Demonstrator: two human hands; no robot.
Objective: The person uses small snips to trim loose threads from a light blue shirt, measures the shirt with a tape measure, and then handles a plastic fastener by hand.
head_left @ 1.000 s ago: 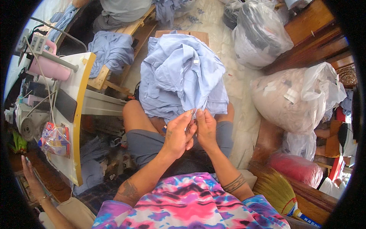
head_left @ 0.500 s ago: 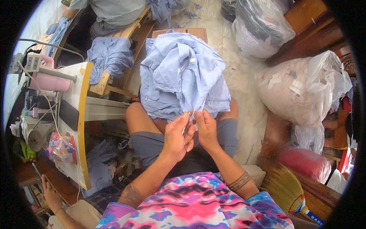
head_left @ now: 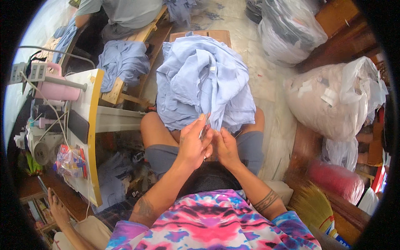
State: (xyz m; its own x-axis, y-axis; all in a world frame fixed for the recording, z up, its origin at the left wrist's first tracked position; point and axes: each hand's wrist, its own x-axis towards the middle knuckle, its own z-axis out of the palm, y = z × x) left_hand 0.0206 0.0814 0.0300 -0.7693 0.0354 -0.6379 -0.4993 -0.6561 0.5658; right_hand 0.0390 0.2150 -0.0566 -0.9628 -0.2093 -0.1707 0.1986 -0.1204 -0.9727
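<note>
Nearest, the left hand [head_left: 192,141] curls its fingers around a small metal tool [head_left: 203,132], while the right hand [head_left: 227,149] beside it pinches its fingers narrowly on the near edge of the blue cloth [head_left: 206,83], which lies heaped just beyond. Left stands a yellow-edged white desk [head_left: 92,137]; farther off, more blue fabric [head_left: 123,64] rests on a wooden bench [head_left: 113,93], opposite a filled plastic bag [head_left: 291,33].

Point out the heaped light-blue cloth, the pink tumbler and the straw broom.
Heaped light-blue cloth [head_left: 189,83], head view: folds left of its middle.
Pink tumbler [head_left: 62,93], head view: side of its body.
Straw broom [head_left: 311,204], head view: its bristles.
</note>
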